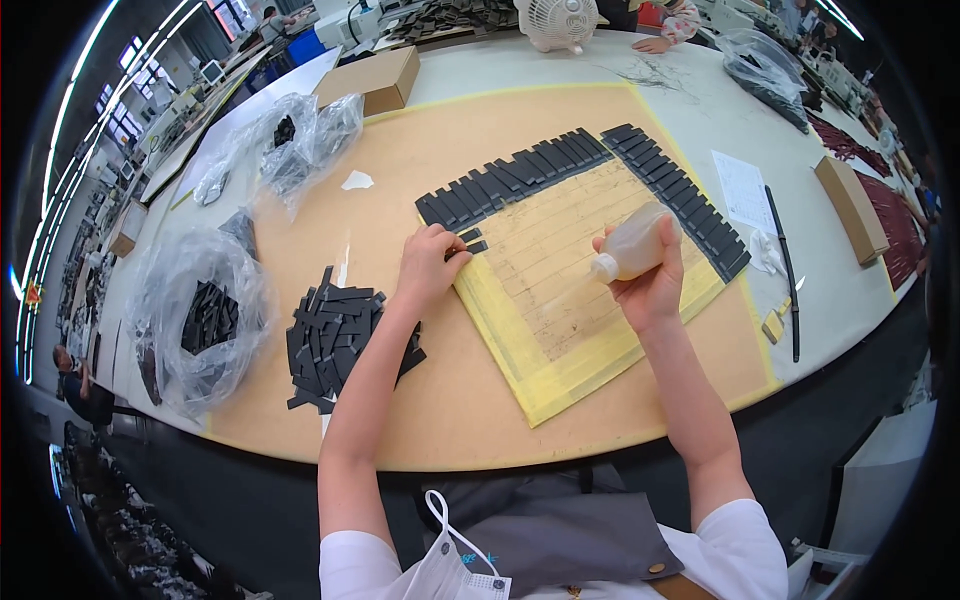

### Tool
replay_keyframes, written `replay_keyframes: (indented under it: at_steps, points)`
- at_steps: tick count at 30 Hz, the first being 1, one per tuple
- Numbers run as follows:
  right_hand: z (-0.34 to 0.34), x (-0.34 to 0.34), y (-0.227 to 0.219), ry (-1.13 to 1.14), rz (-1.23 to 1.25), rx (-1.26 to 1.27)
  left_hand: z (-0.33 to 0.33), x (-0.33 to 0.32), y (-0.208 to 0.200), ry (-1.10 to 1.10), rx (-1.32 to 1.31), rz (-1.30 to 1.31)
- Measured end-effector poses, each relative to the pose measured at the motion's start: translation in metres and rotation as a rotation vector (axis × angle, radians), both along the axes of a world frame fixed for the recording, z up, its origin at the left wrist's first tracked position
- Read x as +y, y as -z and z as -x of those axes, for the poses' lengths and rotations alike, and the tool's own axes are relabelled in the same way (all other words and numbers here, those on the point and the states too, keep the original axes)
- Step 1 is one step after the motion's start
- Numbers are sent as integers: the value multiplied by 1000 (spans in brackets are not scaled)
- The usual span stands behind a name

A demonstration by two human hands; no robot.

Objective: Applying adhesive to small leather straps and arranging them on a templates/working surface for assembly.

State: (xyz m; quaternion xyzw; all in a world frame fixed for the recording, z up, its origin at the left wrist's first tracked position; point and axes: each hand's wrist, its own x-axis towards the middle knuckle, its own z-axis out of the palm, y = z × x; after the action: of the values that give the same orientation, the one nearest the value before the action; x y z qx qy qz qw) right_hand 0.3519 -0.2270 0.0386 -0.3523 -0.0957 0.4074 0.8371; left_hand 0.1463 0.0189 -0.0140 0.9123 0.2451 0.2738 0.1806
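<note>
My right hand [655, 280] grips a translucent squeeze bottle [632, 245], tilted with its nozzle to the lower left above a board [560, 290] edged with yellow tape. At the board's left edge, my left hand [432, 262] has its fingers pinched at a small black strip [470, 237]; whether it holds the strip or only presses it cannot be made out. Black strips [520, 170] stand in a row along the board's far edge, and more strips [680, 190] line its right edge. A loose pile of black strips [335, 335] lies beside my left forearm.
Clear plastic bags [200, 300] with black pieces lie at the left. A cardboard box [375, 80] and a white fan [557, 22] stand at the back. Right of the board are a paper sheet [742, 190], a black rod [785, 270] and a yellow-handled tool [774, 322]. Another person's hand [652, 45] rests far off.
</note>
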Motion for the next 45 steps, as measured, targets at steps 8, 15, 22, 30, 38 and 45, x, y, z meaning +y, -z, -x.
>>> replay_keyframes:
  at_steps: [8, 15, 22, 30, 38, 45]
  points:
    - [6, 3, 2, -17, 13, -4, 7, -1, 6, -60, 13, 35]
    - [10, 4, 3, -21, 50, -4, 9, -1, 11, -116, -34, -52]
    - [8, 2, 3, -14, 54, 11, 93, 1, -52, 8, 182, 55]
    - [16, 8, 8, -16, 79, -53, 162, -16, -54, 34, 523, 152]
    - [15, 7, 14, -45, 79, -56, 164, -37, -57, 70, 504, 99]
    - [23, 6, 17, -64, 114, -114, 156, -46, -57, 109, 469, 66]
